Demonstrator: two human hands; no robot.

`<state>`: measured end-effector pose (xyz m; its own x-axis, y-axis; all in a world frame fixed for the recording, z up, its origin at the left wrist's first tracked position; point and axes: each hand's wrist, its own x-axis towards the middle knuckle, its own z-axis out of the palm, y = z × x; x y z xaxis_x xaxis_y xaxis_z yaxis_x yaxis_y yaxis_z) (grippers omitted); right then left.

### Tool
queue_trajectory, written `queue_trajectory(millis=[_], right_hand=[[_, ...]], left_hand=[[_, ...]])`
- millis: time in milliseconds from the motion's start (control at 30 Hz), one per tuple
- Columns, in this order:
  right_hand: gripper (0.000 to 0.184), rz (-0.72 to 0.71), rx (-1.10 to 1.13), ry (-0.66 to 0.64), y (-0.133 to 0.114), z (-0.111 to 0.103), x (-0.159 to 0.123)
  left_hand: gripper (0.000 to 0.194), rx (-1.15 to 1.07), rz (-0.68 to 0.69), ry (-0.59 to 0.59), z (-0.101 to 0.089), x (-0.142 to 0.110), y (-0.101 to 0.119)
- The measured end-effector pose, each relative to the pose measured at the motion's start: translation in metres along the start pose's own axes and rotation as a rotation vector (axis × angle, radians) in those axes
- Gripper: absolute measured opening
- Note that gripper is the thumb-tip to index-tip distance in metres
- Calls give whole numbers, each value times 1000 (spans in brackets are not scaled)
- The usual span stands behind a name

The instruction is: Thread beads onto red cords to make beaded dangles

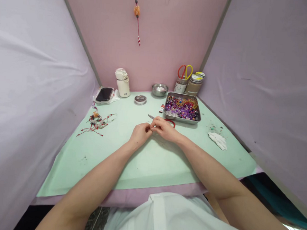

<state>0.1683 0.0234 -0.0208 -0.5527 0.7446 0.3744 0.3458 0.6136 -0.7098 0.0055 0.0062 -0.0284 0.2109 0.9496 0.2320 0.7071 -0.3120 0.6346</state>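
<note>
Near the middle of the table my left hand [141, 133] and my right hand [165, 128] meet at the fingertips. Both are closed in a pinch. Whatever lies between the fingers is too small to make out. Just behind my right hand rests a pair of scissors, its red handle [170, 122] to the right and its metal blades [150, 116] to the left. My right hand partly covers it. A metal tray [181, 120] of purple and mixed beads [181, 107] stands beyond the scissors. To the left lies a bunch of beaded red cords [97, 122].
At the back are a phone [104, 94], a cream bottle [123, 83], a small round dish [140, 99], a steel bowl [160, 90], a scissors cup [180, 86] and a jar [194, 85]. A white tissue [217, 140] lies right. A beaded cord [137, 11] hangs on the back wall.
</note>
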Motion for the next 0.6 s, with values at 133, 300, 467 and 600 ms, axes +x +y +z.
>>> queue_trajectory(millis=[133, 300, 467, 600], right_hand=[[8, 54, 35, 122, -1, 4, 2], [8, 137, 64, 222, -2, 3, 3], [8, 144, 45, 250, -3, 3, 2], [8, 122, 43, 275, -3, 3, 2]], left_hand=[[14, -142, -87, 21, 0, 1, 0], [19, -453, -191, 2, 0, 3, 1], [23, -762, -273, -35, 0, 4, 5], [28, -1001, -315, -74, -1, 3, 6]])
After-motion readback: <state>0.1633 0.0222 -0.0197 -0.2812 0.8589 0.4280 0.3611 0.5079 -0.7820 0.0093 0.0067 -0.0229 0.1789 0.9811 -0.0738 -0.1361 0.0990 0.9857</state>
